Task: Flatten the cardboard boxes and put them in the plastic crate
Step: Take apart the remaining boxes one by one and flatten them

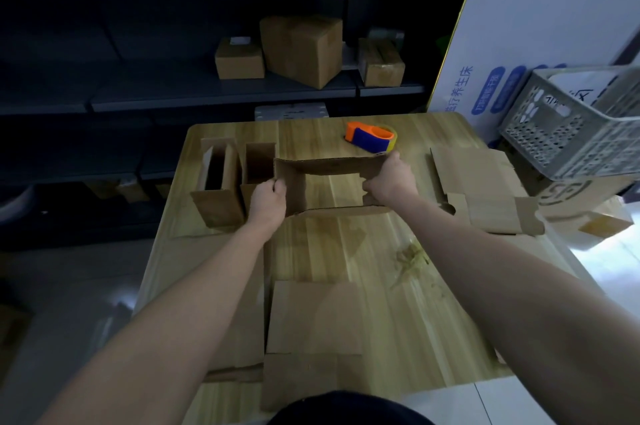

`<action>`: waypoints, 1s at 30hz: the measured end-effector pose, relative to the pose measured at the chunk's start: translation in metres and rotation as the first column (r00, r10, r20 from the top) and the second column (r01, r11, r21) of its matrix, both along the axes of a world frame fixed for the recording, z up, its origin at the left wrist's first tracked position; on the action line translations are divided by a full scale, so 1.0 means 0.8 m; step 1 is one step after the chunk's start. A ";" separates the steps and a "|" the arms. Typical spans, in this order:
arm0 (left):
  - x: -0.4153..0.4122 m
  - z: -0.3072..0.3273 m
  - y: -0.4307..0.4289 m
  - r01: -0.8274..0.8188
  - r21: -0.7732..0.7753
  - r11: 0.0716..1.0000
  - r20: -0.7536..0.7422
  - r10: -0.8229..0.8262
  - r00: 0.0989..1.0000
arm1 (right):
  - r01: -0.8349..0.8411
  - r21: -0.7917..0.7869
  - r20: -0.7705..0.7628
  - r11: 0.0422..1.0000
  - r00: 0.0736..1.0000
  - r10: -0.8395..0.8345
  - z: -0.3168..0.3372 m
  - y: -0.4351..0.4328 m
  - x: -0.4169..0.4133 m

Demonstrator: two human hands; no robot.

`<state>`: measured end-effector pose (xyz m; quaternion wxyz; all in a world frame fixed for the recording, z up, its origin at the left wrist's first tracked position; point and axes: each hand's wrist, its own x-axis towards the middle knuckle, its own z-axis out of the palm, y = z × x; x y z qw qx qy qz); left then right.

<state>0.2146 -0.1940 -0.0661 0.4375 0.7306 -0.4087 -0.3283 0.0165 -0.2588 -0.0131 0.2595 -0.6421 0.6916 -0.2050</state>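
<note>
Left hand (266,199) and right hand (391,180) each grip an opposite end of an opened cardboard box (332,166) at the middle of the tabletop (433,303), the plastic crate (571,133) sitting beyond its far right corner.

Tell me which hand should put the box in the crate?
Probably the right hand: it grips the right wall of the open cardboard box, and the plastic crate sits on that side.

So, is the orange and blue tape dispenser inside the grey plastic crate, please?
No, the orange and blue tape dispenser sits on the wooden table, well apart from the grey plastic crate.
</note>
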 end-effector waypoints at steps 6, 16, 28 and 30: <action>-0.008 0.008 -0.001 0.011 0.091 0.996 -0.619 0.048 0.784 | -0.092 -0.029 0.094 0.995 0.991 0.094 0.004 0.007 0.000; -0.046 0.024 -0.024 -0.154 0.038 0.987 -0.807 0.121 0.578 | -0.301 0.109 -0.043 0.947 0.951 0.307 0.028 0.009 -0.017; -0.061 0.016 -0.044 -0.167 0.111 0.980 -0.661 0.198 0.723 | -0.255 0.227 0.200 0.940 0.957 0.212 0.010 0.004 -0.053; -0.061 0.018 -0.043 -0.130 0.083 0.988 -0.694 0.151 0.704 | -0.095 0.191 0.029 0.977 0.995 0.091 0.002 -0.004 -0.066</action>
